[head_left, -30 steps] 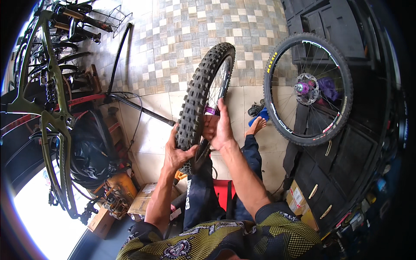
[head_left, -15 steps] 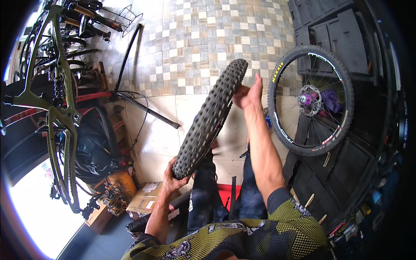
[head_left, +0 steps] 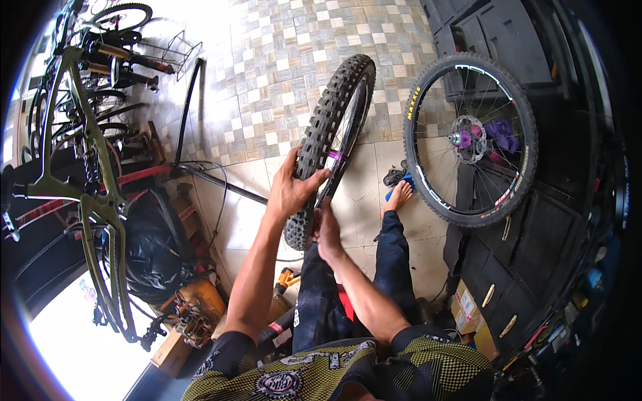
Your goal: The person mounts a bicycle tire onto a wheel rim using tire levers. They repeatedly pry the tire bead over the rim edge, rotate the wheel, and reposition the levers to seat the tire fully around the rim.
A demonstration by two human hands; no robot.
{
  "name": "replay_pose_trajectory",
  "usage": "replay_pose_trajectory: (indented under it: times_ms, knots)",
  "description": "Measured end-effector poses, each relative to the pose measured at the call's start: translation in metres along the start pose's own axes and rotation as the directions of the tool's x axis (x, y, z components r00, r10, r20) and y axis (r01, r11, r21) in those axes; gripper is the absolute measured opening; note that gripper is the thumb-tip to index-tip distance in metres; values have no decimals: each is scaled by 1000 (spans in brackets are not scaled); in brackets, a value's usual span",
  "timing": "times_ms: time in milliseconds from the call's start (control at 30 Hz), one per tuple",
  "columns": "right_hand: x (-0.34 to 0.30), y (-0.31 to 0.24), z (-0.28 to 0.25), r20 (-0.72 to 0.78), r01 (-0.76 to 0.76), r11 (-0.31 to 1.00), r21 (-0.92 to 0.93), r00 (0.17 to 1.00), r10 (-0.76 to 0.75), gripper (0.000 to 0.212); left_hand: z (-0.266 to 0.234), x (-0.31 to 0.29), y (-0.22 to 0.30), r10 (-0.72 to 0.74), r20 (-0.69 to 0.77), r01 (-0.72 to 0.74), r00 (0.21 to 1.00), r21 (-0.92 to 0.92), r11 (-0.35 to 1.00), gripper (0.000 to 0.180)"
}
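Observation:
Upright in front of me stands a bicycle wheel (head_left: 328, 127) with a black knobby tyre and a purple hub, turned nearly edge-on. My left hand (head_left: 294, 187) is wrapped across the tread at the tyre's lower half, thumb reaching over toward the rim. Lower down, my right hand (head_left: 326, 230) is closed at the wheel's right side, by the rim; its fingertips are partly hidden. The bottom of the tyre sits between my legs.
A second bicycle wheel (head_left: 412, 160) with a disc rotor leans at the right against black cases (head_left: 528, 260). An olive bike frame (head_left: 103, 167) hangs on a stand at the left. A yellow-orange tool (head_left: 287, 279) lies beside my left leg. Tiled floor (head_left: 274, 73) stretches ahead.
The wheel has turned, showing more of its rim and spokes. My left hand has shifted up the tyre; my right hand has come down from the far side to the lower rim.

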State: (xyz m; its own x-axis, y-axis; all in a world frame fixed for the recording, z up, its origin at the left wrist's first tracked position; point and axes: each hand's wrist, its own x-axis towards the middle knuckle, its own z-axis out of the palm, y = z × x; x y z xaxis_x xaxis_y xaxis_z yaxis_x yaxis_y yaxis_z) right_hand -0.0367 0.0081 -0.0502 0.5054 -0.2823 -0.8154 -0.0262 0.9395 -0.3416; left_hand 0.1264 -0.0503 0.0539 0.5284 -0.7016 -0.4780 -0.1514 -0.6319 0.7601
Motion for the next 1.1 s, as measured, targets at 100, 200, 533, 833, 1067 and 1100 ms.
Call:
replay_pose_trajectory:
  times_ms: [100, 200, 533, 833, 1067, 1100]
  knots:
    - [9, -26, -5, -14, -19, 999, -50, 1000, 18, 73, 12, -8, -19, 14, -19, -17, 1000, -189, 982, 85]
    - [15, -44, -17, 112, -95, 994, 47, 990, 89, 73, 13, -22, -31, -4, 20, 8, 1000, -214, 977, 89]
    - [99, -216, -25, 127, -167, 752, 638, 986, 112, 117, 13, -161, -151, -54, -78, 42, 996, -141, 989, 89]
    - [121, -188, -29, 40, -21, 823, 568, 999, -2, 39, -17, -157, -108, -114, -54, 119, 992, 101, 988, 94]
    - [94, -248, -33, 235, 32, 915, 401, 962, -136, 37, -54, -150, -20, -42, -98, 63, 994, 219, 974, 85]
    - [98, -254, -39, 315, 63, 927, 370, 930, -189, 36, -55, -147, -7, -20, -105, 45, 994, 244, 969, 85]
